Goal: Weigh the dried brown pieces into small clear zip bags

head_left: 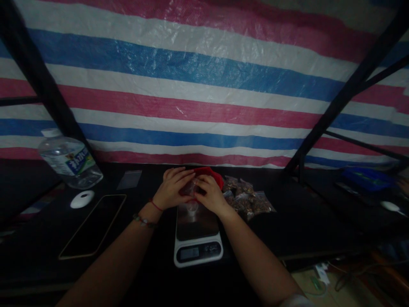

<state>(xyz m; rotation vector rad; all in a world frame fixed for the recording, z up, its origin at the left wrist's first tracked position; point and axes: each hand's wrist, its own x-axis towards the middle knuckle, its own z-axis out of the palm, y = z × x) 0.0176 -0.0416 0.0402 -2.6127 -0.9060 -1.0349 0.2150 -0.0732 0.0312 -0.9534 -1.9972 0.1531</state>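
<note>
My left hand (174, 188) and my right hand (210, 194) meet just beyond a kitchen scale (197, 224). Between them is a small clear plastic bag (189, 188), pinched by the fingers of both hands; its contents are too dim to make out. Behind and under my fingers shows something red (209, 171), perhaps a bowl or bag, mostly covered by the hands. A small clear round piece (192, 207), like a cup, sits at the far end of the scale's plate. To the right of my right hand lie several filled zip bags (252, 202) with brown bits inside.
On the left stand a large clear bottle (72, 160), a white oval case (82, 199), a phone (93, 226) and a flat zip bag (129, 180). Black frame posts (319, 115) flank a striped sheet (191, 85). A blue tray (367, 178) and a white spoon-like thing (393, 207) lie far right.
</note>
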